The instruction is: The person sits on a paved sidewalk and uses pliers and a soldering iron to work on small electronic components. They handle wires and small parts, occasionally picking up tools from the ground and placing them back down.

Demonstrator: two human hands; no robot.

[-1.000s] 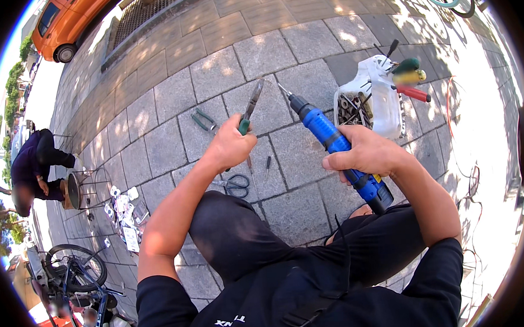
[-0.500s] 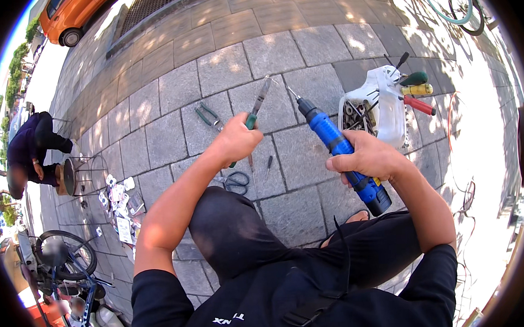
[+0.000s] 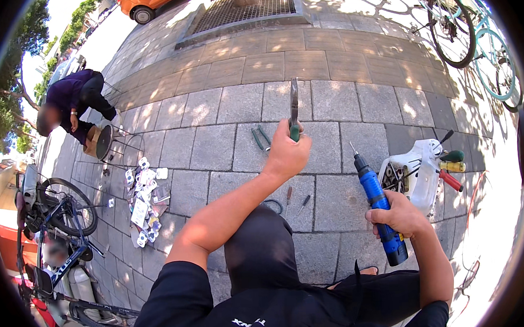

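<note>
We see the left hand gripping grey green-handled pliers raised at frame centre, the right hand clasping a blue cordless drill at centre right, neither yet applied to anything on the paving.

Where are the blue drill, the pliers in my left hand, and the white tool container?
drill [image 3: 376, 208], head view, on its blue body.
pliers [image 3: 294, 103], head view, on the metal jaws.
container [image 3: 421, 177], head view, on its white wall.
</note>
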